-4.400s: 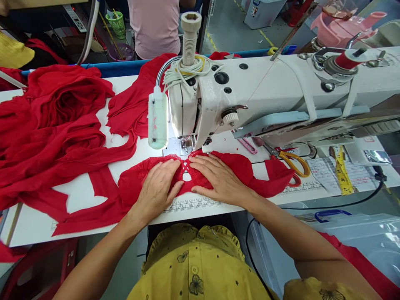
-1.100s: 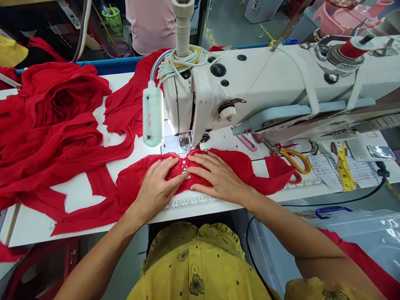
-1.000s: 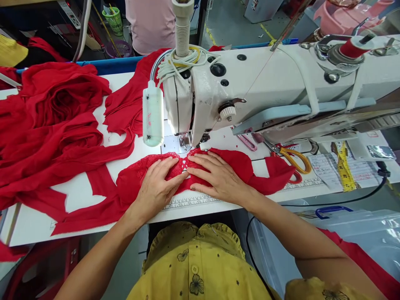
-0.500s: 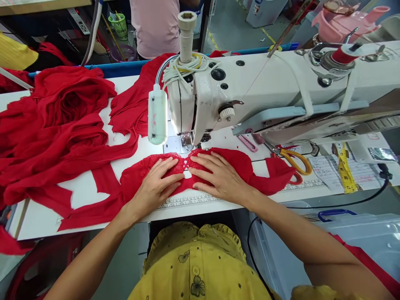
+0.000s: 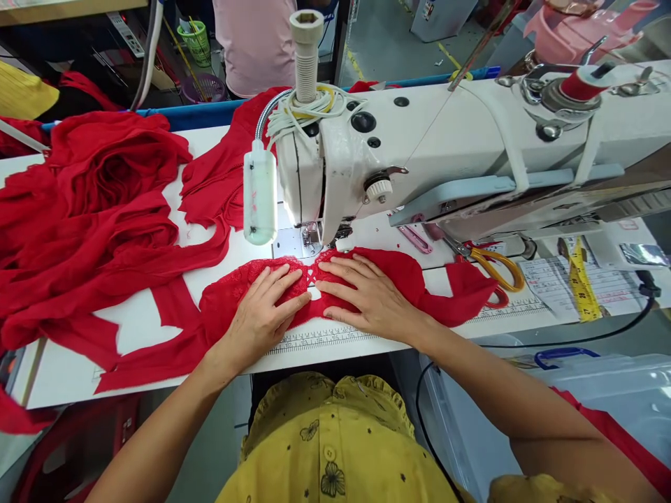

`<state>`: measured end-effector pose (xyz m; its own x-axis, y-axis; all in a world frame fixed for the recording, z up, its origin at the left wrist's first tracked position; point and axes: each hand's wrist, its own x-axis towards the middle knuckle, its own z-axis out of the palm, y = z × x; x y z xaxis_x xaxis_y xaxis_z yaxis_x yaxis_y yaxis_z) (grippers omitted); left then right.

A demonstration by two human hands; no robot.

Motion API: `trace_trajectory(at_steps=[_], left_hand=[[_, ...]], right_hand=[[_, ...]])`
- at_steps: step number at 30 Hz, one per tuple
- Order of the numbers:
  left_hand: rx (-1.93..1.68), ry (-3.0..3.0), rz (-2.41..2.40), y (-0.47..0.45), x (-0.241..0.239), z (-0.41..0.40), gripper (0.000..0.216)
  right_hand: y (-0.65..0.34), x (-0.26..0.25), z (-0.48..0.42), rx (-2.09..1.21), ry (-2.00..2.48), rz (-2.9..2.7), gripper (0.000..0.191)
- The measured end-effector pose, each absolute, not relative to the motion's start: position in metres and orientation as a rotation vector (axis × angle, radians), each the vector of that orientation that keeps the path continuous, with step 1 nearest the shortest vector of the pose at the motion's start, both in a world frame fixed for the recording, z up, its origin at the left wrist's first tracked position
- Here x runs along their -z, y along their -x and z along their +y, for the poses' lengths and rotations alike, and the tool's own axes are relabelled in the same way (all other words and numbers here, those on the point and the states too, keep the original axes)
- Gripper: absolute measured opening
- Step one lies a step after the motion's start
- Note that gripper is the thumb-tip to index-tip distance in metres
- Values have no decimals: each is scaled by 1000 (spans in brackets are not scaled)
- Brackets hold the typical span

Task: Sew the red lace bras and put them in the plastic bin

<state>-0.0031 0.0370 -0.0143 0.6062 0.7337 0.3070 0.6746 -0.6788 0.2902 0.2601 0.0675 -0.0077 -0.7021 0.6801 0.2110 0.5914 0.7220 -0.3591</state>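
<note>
A red lace garment piece point(image 5: 419, 279) lies flat on the white sewing table point(image 5: 131, 321), just in front of the sewing machine point(image 5: 419, 154) and its presser foot point(image 5: 313, 237). My left hand point(image 5: 262, 314) rests palm down on the left lace cup, fingers stretched out. My right hand point(image 5: 367, 293) lies flat on the right cup, fingers spread. Both sets of fingertips meet beside the crossed straps at the garment's centre. Neither hand grips anything.
A big heap of red fabric point(image 5: 89, 209) covers the table's left. Orange-handled scissors point(image 5: 493, 265), a yellow tape measure point(image 5: 579, 286) and papers lie under the machine arm on the right. A lamp point(image 5: 259, 202) hangs by the needle. A person in pink point(image 5: 256, 42) stands behind.
My hands have stayed flat on the lace, with the fingertips drawn slightly closer at the centre. The view has shifted a little.
</note>
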Motion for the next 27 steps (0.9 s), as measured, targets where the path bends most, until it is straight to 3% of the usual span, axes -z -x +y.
trace_trajectory(at_steps=[6,27], left_hand=[[-617,-2712,1184,3,13,38,29],[-636,-2704,1194,3,14,37,30]], right_hand=[[-261,8,69,-459,1045,-2564,65],[-261,9,68,-421,1030,-2580,61]])
